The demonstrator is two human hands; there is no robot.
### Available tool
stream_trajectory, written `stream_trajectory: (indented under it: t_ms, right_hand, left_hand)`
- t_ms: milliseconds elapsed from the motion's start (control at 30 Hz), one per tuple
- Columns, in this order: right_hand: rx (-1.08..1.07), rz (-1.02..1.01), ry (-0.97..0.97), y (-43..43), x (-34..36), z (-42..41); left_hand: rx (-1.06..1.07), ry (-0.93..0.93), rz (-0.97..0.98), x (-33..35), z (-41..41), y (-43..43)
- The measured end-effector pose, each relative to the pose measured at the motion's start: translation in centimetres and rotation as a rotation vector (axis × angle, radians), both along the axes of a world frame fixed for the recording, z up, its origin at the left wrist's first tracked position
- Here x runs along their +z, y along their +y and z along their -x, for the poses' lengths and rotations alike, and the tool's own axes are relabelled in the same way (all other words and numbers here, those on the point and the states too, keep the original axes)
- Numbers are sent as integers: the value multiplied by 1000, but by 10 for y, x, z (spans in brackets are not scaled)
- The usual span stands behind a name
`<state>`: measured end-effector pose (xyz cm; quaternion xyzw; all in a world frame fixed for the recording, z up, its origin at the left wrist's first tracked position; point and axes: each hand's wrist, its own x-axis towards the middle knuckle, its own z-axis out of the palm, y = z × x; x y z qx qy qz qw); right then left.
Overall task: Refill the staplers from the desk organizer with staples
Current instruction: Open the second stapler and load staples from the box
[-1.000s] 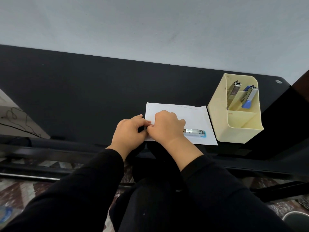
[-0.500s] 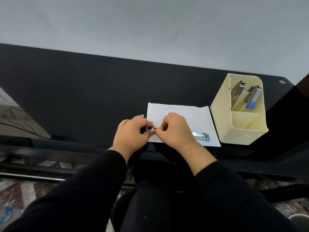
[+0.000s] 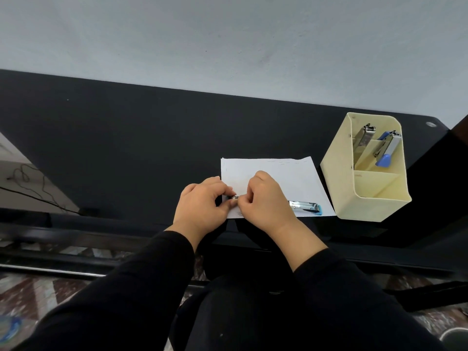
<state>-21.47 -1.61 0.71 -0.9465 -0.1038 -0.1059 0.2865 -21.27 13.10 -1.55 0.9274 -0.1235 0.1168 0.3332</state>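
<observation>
Left hand [image 3: 202, 206] and right hand [image 3: 263, 203] are both pinching a small silver piece [image 3: 235, 197] at the near left edge of the sheet of paper [image 3: 286, 173]. A teal-tipped stapler [image 3: 306, 206] pokes out on the paper just right of the right hand. A silver stapler [image 3: 362, 139] and a blue stapler [image 3: 385, 150] sit in the far compartments of the cream desk organizer [image 3: 336, 178] at the right.

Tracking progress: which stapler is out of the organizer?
The light-blue-tipped stapler lying flat on the paper; the silver one and dark-blue one stand in the organizer.
</observation>
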Motion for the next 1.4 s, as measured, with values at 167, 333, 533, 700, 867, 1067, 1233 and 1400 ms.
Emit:
stream_trajectory:
  t_ms: [167, 333, 533, 700, 867, 1067, 1233, 1400]
  right_hand:
    - [25, -294, -14, -18, 5, 0]
    - [130, -318, 153, -27, 10, -3]
    - [128, -238, 145, -38, 8, -2]
    - [107, -333, 67, -40, 3, 1]
    - [121, -358, 51, -43, 1, 0]
    - [39, -594, 89, -59, -1, 1]
    - [30, -514, 132, -64, 0, 7]
    - [36, -466, 129, -62, 5, 9]
  left_hand:
    - [-10, 7, -22, 0, 0, 0]
    - [-7, 17, -34, 0, 0, 1]
    - [-7, 20, -38, 2, 1, 1]
    - [-11, 14, -44, 3, 2, 0]
    - [-17, 10, -47, 4, 2, 0]
    - [-34, -16, -69, 2, 1, 1]
    - [-43, -35, -83, 3, 2, 1]
    - [-45, -42, -83, 3, 2, 1]
